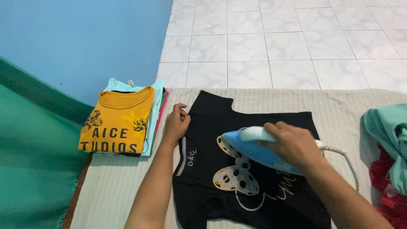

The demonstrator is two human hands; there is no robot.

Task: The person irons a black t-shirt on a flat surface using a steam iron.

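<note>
A green cloth [29, 161] lies at the far left beneath a blue wall [76, 38]. Beside it sits a stack of folded shirts [123, 121], a yellow one on top, apparently already pressed. The left hand [177, 123] rests on the edge of a black T-shirt [237, 169], fingers bent and pinning the sleeve flat. The shirt lies spread on a beige ribbed mat [114, 186] on the white tiled floor [275, 38]. The right hand [292, 144] is closed around the handle of a blue iron [250, 148], which sits on the shirt's printed front. At the far right waits a crumpled heap of teal and red clothes [388, 157], seemingly not yet ironed, so the work looks partway through.
</note>
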